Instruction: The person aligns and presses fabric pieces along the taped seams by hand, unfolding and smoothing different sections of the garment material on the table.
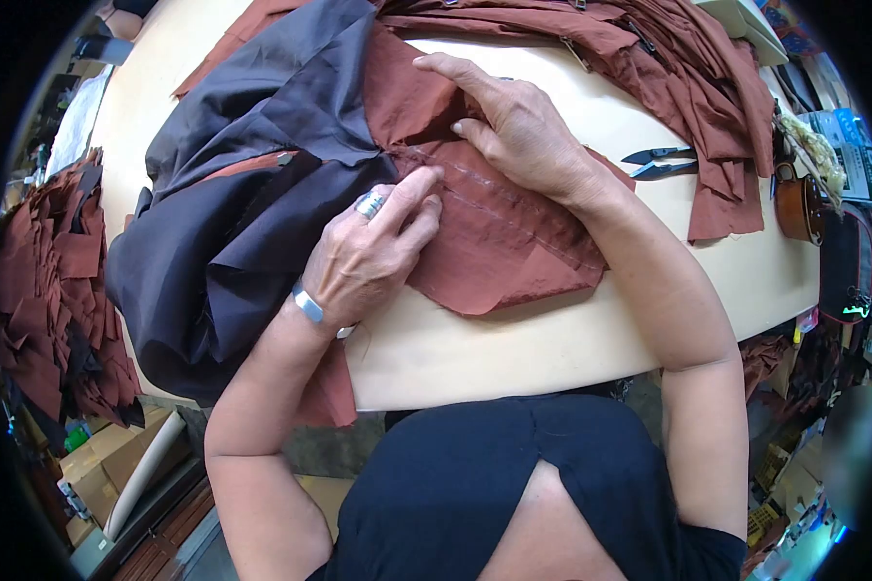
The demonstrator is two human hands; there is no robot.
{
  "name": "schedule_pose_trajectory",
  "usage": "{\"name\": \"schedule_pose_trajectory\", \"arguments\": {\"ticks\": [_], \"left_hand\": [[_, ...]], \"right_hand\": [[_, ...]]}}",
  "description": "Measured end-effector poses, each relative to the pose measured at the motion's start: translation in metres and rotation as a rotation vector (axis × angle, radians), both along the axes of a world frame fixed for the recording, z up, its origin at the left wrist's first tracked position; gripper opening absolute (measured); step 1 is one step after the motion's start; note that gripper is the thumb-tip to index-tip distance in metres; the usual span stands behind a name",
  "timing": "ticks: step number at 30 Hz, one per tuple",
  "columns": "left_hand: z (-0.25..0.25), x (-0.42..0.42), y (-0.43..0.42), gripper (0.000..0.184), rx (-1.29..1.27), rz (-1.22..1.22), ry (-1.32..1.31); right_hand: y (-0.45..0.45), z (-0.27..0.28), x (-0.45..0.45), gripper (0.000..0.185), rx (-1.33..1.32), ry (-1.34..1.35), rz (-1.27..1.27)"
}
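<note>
A rust-brown garment (513, 228) with a dark navy lining (262, 107) lies bunched on the pale table. Pale stitch or chalk lines run across the brown part. My left hand (373, 242), wearing a ring and a silver bracelet, has its fingers curled together on the brown fabric, close to where it meets the lining. Further up, my right hand (518, 126) rests on the same brown fabric. Its index finger is stretched out and its thumb stands apart; the other fingers are mostly hidden. A metal zipper pull (286, 158) shows on the lining.
Dark snips (661, 163) lie right of my right hand. More brown garments with zippers (669, 87) cover the table's (572, 339) far side. Brown fabric pieces (53, 281) hang at the left. A brown cup-like container (797, 205) stands at the right edge. Cardboard boxes (116, 455) sit below left.
</note>
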State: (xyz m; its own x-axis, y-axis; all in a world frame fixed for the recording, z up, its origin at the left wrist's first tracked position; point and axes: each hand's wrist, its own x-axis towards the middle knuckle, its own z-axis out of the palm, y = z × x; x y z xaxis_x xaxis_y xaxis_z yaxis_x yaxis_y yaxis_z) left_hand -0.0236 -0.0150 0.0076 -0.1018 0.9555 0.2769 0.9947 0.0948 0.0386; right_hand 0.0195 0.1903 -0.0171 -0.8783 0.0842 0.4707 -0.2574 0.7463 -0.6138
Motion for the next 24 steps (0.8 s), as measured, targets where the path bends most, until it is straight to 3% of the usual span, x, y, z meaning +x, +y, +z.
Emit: {"name": "schedule_pose_trajectory", "arguments": {"ticks": [5,8,17,24], "left_hand": [[0.001,-0.004,0.005,0.020,-0.039,-0.019,0.049],[-0.002,-0.002,0.003,0.028,-0.052,0.018,-0.004],[0.003,0.000,0.001,0.027,-0.090,-0.139,0.164],[0.000,0.000,0.000,0.027,-0.084,-0.115,0.057]], "right_hand": [[0.001,0.000,0.000,0.064,-0.039,-0.012,0.012],[0.001,0.004,0.001,0.057,-0.025,-0.054,0.006],[0.001,0.005,0.001,0.057,-0.003,-0.047,0.008],[0.007,0.010,0.007,0.070,0.045,-0.103,0.042]]}}
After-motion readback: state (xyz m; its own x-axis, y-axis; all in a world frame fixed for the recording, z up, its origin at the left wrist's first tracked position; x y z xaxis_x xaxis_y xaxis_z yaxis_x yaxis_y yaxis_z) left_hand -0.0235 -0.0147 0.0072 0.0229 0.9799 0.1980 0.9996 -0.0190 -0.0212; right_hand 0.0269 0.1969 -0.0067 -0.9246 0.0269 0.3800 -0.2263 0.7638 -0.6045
